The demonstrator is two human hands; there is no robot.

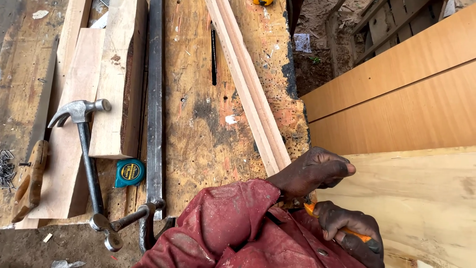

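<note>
A long pale moulded wooden strip [248,84] lies diagonally across the worn workbench [203,139]. My left hand [315,171], in a red sleeve, is curled around the strip's near end at the bench's right edge. Just below it, my right hand [349,226] is closed on a small orange-handled tool [357,233], most of which is hidden by the fingers. Both hands sit above a pale plywood sheet [421,198].
A claw hammer [84,144] lies on wood planks [79,99] at the left, beside a teal and yellow tape measure [130,172] and a long metal bar clamp [154,109]. A saw handle [29,181] and loose nails [6,168] are far left. Brown boards [396,94] lean at the right.
</note>
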